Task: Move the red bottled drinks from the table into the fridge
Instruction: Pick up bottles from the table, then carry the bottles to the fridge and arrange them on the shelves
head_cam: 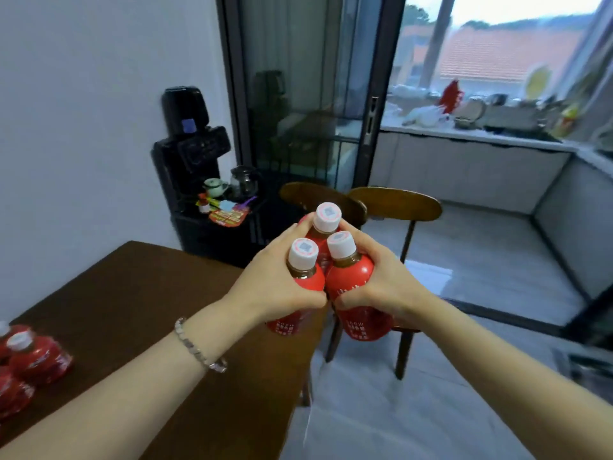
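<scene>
Near left, on the dark brown wooden bench [149, 293]: a huddle of red-wrapped plastic bottled drinks with white caps [38, 358], upright, touching one another, partly cut off by the frame edge. White marks on their wraps, too blurred to read. Round the left wrist, a beaded silver-grey bracelet [200, 350].

Farther in, lifted clear at the bench's right edge: three more of the same red drinks, upright, bunched tight and touching, squeezed between both hands. Left hand [275, 280] curled round the near-left bottle [310, 282]. Right hand [381, 280] curled round the near-right bottle [351, 277], thumb across its front. Wedged behind those two, between the fingertips of both hands, the far bottle [313, 234]. Dark brown liquid at each neck under the cap. On every white cap a pink ring and a grey square print like a scan code, not legible. White lettering in columns low on the wraps, unreadable.

Just beyond the hands, two dark wooden chairs with curved backs [398, 202]. Far left against the white wall, a tall black water dispenser [189, 141], with a small pale green teapot [214, 186], a clear glass jug [244, 180] and a red printed card [229, 216] on its shelf, text unreadable. Behind, a dark-framed sliding glass door [371, 94]. Far right, a pale kitchen bench [497, 141] crowded with dishes, under a window onto an orange tiled roof [504, 54].
</scene>
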The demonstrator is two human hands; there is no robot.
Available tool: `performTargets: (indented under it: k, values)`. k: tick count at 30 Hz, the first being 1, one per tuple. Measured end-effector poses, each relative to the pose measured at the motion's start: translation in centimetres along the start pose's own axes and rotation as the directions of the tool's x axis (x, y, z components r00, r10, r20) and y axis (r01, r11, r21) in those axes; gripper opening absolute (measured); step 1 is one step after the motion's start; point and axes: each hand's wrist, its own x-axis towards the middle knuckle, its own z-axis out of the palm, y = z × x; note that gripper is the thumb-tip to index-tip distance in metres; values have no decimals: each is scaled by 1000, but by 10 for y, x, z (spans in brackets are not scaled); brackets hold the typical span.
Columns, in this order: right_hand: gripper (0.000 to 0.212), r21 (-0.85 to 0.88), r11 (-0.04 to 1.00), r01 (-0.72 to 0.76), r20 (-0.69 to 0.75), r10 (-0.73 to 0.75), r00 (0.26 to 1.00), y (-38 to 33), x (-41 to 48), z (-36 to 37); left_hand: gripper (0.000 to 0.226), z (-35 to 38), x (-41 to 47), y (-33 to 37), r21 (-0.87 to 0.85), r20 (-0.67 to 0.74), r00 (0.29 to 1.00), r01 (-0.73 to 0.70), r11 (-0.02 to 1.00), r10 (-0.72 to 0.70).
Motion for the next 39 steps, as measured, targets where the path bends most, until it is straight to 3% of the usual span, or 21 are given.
performTargets:
  k: [8, 16, 18, 20, 22, 26, 27, 34, 39]
  values:
    - [105, -53, 985, -165, -355, 136, 925, 65, -114, -200, 108, 188, 102, 134, -118, 276, 915, -270, 955, 293]
    - [105, -57, 943, -329, -654, 213, 726, 133, -244, -401, 100, 407, 178, 282, -350, 454, 725, -390, 851, 519]
    - [104, -59, 932, -357, -688, 221, 691, 141, -259, -428, 99, 434, 191, 301, -375, 459, 710, -391, 841, 535]
    - [104, -39, 922, -386, -764, 222, 606, 162, -289, -477, 98, 491, 210, 342, -434, 499, 623, -421, 796, 602]
    - [106, -37, 913, -407, -784, 226, 579, 171, -301, -501, 96, 517, 224, 361, -469, 499, 572, -454, 758, 651]
    - [105, 25, 890, -455, -891, 226, 393, 211, -338, -580, 101, 611, 270, 428, -547, 569, 363, -503, 669, 738]
    - [105, 17, 878, -479, -894, 228, 386, 214, -341, -587, 104, 621, 273, 434, -541, 575, 356, -511, 668, 737]
    - [101, 112, 835, -538, -976, 194, 98, 246, -399, -715, 95, 759, 330, 557, -707, 550, 89, -479, 520, 830]
    - [98, 148, 794, -590, -986, 161, -31, 263, -459, -786, 82, 846, 331, 635, -804, 506, -92, -411, 431, 857]
